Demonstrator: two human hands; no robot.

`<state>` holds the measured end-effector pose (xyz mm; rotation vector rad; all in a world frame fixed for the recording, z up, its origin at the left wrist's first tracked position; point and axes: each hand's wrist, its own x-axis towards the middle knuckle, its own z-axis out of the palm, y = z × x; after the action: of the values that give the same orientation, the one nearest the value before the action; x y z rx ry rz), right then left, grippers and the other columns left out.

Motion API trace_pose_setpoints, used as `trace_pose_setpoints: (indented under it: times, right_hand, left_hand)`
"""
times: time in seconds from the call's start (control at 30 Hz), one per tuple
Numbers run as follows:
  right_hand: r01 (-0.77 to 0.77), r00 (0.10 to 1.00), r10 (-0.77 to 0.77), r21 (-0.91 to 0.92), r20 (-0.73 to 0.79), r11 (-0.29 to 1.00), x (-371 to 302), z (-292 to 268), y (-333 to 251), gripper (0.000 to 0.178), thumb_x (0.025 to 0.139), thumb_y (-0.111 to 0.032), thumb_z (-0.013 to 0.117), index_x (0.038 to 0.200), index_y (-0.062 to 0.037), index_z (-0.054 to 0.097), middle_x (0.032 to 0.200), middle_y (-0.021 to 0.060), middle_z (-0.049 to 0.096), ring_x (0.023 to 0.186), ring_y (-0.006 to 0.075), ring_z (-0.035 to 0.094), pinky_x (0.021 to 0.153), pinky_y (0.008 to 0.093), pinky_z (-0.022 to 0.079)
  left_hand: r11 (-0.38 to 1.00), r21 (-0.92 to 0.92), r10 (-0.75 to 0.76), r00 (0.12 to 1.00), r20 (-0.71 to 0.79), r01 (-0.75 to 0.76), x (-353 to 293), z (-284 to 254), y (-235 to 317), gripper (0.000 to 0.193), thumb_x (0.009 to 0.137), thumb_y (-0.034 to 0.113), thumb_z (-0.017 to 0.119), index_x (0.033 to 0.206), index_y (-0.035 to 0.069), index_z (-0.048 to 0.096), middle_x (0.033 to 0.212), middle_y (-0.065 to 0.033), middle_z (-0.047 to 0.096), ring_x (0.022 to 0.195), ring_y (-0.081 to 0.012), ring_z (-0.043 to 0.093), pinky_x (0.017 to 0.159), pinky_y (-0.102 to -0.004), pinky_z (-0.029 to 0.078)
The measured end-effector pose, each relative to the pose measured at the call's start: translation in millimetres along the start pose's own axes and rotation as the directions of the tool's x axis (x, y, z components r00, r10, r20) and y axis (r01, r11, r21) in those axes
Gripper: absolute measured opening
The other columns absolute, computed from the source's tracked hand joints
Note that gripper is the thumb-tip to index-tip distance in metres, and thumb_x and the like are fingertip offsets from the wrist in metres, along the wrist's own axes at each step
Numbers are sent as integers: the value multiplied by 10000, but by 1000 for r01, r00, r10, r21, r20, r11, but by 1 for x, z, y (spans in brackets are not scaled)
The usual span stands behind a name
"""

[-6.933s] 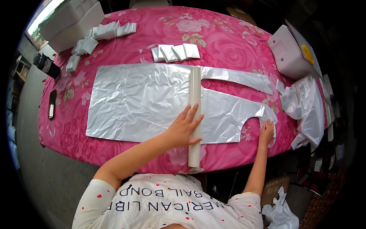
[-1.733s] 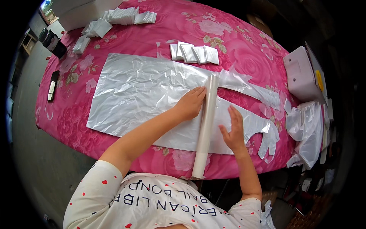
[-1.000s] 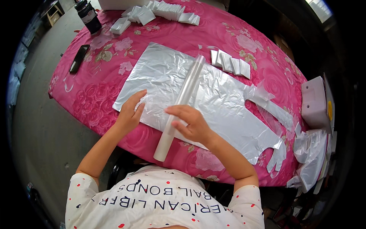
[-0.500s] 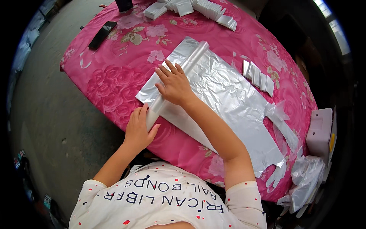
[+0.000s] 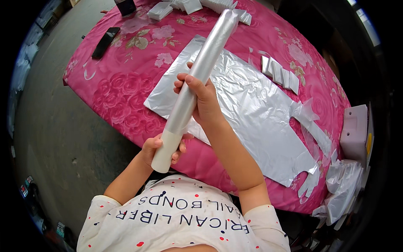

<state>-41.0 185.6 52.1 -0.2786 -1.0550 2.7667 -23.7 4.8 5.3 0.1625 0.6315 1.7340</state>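
Observation:
A long tube wound with clear plastic film [image 5: 197,73] is held up off the table, slanting from near my body to the far right. My left hand [image 5: 161,149] grips its bare whitish near end. Around its middle wraps my right hand [image 5: 199,94], thumb on top. Beneath the roll lies a flat stack of silvery plastic bags [image 5: 256,113], wrinkled on top, with cut-out handles at its near right end. The raised roll and my right forearm hide part of the stack.
A pink flowered cloth [image 5: 121,96] covers the table. Black phone [image 5: 105,43] and dark cup [image 5: 125,6] sit far left. Folded white packets [image 5: 280,74] lie right of the stack, more [image 5: 160,11] at the far edge. A pale box [image 5: 354,129] and plastic bags [image 5: 345,185] are at right.
The roll has risen off the bag stack. My right hand, flat on it before, now wraps around its middle, and my left hand has closed around the near end.

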Motion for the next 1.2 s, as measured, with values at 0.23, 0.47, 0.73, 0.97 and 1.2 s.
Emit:
trace_pose_setpoints:
  times: [0.23,0.47,0.73,0.97,1.2]
  right_hand:
    - [180,964,-249,-454,-97,873,-20,-11,-25,562,743,-160,695,1176,29,392,874,93,575,769,170,591,711,331,500]
    - [112,977,-167,-346,-132,932,-34,-18,-29,562,742,-169,700,1160,41,389,876,92,564,762,173,587,705,336,501]
    - [101,963,-184,-370,-195,924,-34,-32,-32,635,743,-200,707,1216,30,351,898,91,535,789,168,580,701,318,509]
    - [7,971,-50,-178,-234,984,-48,-30,-26,616,741,-197,703,1202,21,358,890,84,526,769,158,575,690,305,514]
    - [38,947,-116,-255,-298,966,-65,-38,1,501,774,-168,674,1151,-3,389,899,90,531,780,163,582,697,308,517]
  left_hand:
    - [739,665,362,896,-257,-108,33,25,-17,415,861,310,576,1120,-3,489,853,-69,576,709,-124,565,628,-266,469]
    - [884,450,-53,982,-179,130,36,42,-3,434,801,295,640,1093,1,509,746,-49,574,674,-121,558,598,-271,458]
    - [706,678,81,929,-360,202,42,50,-13,419,704,141,692,1071,21,528,781,-39,559,671,-118,560,609,-268,469]
    - [914,332,-177,965,-195,234,38,48,-15,475,663,286,746,987,18,525,776,-49,554,659,-122,565,579,-262,477]
    - [868,496,100,982,-161,-7,47,39,-20,476,823,451,596,1031,33,501,787,-47,562,662,-118,558,613,-269,483]
